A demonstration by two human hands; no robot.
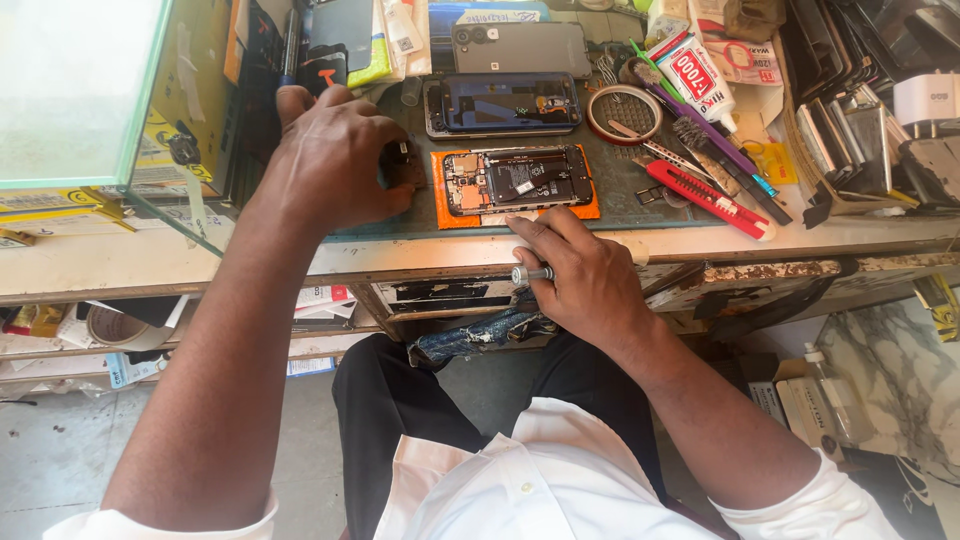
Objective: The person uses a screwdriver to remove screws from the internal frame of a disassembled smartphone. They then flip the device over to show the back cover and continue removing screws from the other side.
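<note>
An opened phone (517,178) with its inner boards and battery exposed lies on an orange pad (590,208) on the green work mat (620,180). My left hand (335,160) rests just left of it, fingers closed on a small dark part (402,160). Near the bench's front edge, my right hand (580,280) grips a small metal screwdriver (530,273), its silver cap pointing left. Just behind the opened phone lies a second phone (503,103) with its back removed, and further back a grey phone (520,47).
A red utility knife (705,197), tweezers, a brush and a round tape ring (623,113) lie right of the phones. A glue tube (697,75) stands behind them. A glass case (90,90) is at left, chargers and parts at right.
</note>
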